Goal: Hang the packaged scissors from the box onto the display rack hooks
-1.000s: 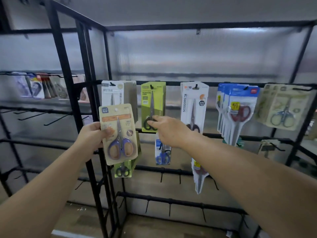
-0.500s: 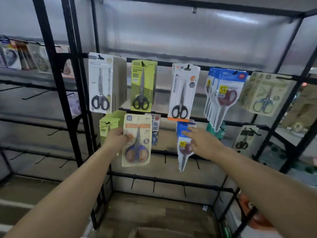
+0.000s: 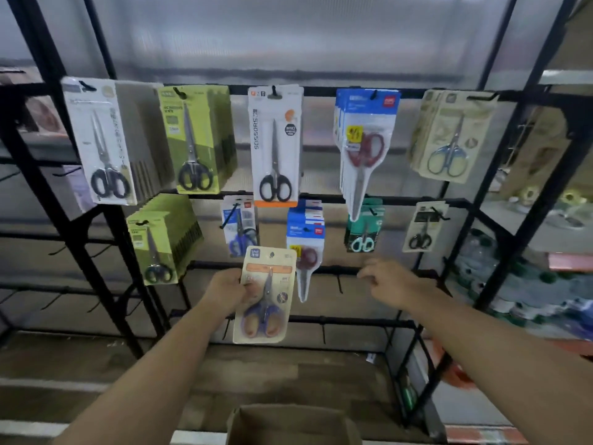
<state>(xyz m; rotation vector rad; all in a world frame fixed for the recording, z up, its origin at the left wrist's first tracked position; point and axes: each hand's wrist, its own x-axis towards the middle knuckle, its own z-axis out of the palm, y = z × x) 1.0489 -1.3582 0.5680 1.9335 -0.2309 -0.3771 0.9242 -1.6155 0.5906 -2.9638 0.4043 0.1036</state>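
Note:
My left hand (image 3: pixel 226 292) grips a beige pack of blue-and-orange scissors (image 3: pixel 266 295) by its left edge, upright in front of the third rail (image 3: pixel 340 270) of the black display rack. My right hand (image 3: pixel 388 282) reaches toward that rail beside an empty hook (image 3: pixel 339 282), fingers loosely curled and holding nothing. The cardboard box (image 3: pixel 290 423) stands open on the floor below, its inside hidden from here.
Packs hang on the two upper rails: white (image 3: pixel 102 139), green (image 3: pixel 192 136), white-orange (image 3: pixel 274 146), blue with red handles (image 3: pixel 364 146), beige (image 3: pixel 451 136). Smaller packs hang below. Lower rails carry bare hooks. Another rack stands at left, shelves with goods at right.
Both hands dropped from the second rail down to the third. The pack went down and to the right with my left hand. The camera tilted down, bringing the box into view.

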